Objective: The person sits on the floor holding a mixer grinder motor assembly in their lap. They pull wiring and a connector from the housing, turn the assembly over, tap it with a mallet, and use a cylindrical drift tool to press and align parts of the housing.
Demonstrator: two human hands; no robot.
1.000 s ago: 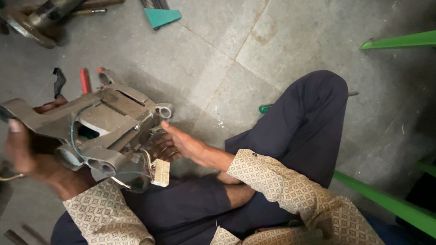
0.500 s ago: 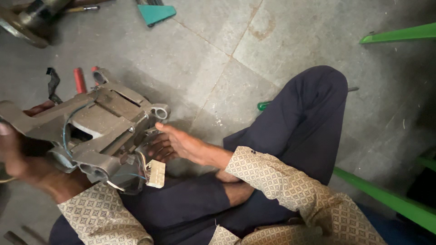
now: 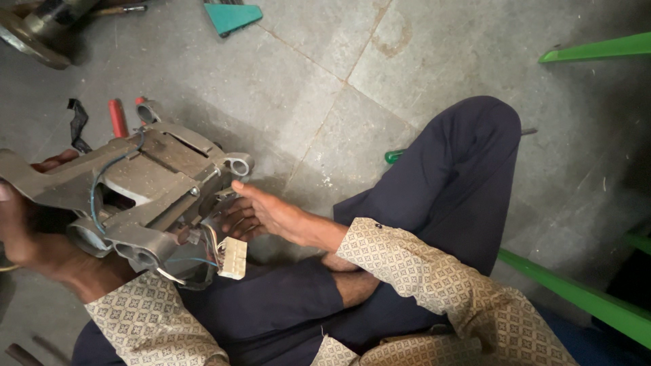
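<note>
Head view. We note a person seated cross-legged on a grey tiled floor (image 3: 305, 81), in dark blue trousers and a patterned beige shirt. A grey metal motor (image 3: 146, 193) is held up over the left knee, tilted, clear of the floor.

The left hand (image 3: 30, 230) grips the motor's left end, thumb on the upper face of the casting and fingers wrapped beneath; it is clamped on the motor. A blue wire (image 3: 102, 183) loops across the housing. Thin wires run from the motor's lower side to a cream connector (image 3: 232, 257), which hangs free just below the housing.

The right hand (image 3: 261, 213) lies at the motor's right side, fingers spread and loosely extended, not closed on anything. Its fingertips touch or nearly touch the housing near a round mounting lug (image 3: 239, 165); we cannot tell which. It is just above the connector, apart from it.

On the floor behind the motor we see two red handles (image 3: 119, 116), partly hidden by the housing. A strip of black tape (image 3: 76, 122) lies beside them. A teal plastic piece (image 3: 232, 16) sits at the top edge, and a metal part (image 3: 37, 30) at the top left corner. A green screwdriver handle (image 3: 395, 156) shows beside the right knee. Green bars (image 3: 597, 47) cross the right side of the view.
</note>
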